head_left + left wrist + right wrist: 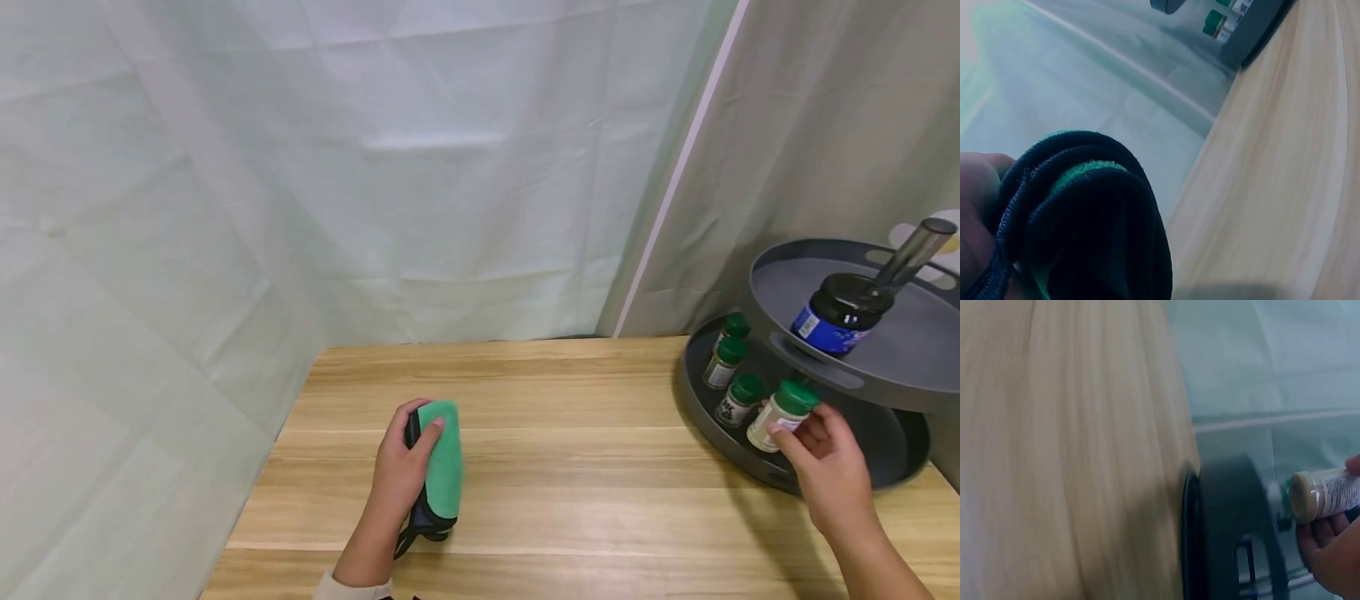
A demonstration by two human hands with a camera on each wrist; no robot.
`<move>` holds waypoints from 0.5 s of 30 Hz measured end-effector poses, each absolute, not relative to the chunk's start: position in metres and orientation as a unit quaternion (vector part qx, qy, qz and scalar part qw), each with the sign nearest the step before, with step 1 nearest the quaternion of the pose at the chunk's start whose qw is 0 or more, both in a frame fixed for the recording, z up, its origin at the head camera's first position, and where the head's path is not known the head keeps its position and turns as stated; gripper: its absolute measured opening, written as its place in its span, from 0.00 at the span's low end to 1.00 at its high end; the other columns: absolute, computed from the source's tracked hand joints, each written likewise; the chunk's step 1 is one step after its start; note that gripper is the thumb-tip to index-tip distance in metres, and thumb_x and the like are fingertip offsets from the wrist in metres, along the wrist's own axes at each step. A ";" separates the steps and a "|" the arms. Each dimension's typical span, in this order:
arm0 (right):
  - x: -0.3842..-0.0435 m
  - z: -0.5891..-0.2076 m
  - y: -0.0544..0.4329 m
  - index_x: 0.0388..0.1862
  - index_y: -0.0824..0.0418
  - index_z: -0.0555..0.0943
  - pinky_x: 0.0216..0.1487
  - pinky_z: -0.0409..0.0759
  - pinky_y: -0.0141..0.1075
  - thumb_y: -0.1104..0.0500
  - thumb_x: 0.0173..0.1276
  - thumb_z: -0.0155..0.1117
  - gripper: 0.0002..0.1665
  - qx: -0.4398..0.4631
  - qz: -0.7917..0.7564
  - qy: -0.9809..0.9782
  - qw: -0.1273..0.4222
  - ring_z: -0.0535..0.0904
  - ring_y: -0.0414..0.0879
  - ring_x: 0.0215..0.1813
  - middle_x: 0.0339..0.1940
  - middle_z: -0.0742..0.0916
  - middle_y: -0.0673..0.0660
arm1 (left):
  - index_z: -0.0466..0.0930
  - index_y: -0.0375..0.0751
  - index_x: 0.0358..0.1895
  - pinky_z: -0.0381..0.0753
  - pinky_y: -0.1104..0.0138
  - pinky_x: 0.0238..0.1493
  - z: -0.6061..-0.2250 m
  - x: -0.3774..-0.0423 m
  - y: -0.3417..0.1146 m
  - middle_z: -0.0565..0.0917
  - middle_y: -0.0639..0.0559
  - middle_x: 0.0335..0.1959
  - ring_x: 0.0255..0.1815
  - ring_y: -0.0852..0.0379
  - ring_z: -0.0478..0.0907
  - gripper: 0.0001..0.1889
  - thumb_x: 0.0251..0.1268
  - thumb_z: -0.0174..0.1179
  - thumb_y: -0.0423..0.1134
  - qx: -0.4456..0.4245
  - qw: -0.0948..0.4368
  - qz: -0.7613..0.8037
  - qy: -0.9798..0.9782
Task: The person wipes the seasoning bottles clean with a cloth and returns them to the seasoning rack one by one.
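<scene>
In the head view my left hand grips a folded green cloth with black edging, its thumb across the green face. The left wrist view shows the cloth's dark folded layers close up. At the right, my right hand holds a spice jar with a green lid and pale contents between thumb and fingers. That jar is over the lower tier of a dark grey two-tier round tray. The right wrist view shows the jar's base raised above the tier's rim.
Several other green-lidded jars stand along the lower tier's left side. On the upper tier sits a dark jar with a blue label, near the tray's grey post. A pale curtain hangs behind the wooden table.
</scene>
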State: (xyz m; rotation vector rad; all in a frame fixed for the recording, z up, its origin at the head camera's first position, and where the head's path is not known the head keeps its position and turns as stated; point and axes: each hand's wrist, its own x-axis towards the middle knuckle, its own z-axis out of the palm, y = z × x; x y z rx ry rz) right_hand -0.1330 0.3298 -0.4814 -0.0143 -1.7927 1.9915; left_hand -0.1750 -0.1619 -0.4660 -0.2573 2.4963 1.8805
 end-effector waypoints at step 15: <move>-0.135 -0.490 0.364 0.52 0.38 0.65 0.38 0.72 0.11 0.62 0.70 0.66 0.25 -0.113 0.485 -0.848 0.180 0.73 0.11 0.39 0.35 0.75 0.19 | 0.70 0.63 0.67 0.79 0.62 0.39 -0.479 -0.179 -0.210 0.76 0.42 0.59 0.46 0.49 0.79 0.28 0.68 0.57 0.66 -0.140 0.013 0.559 0.817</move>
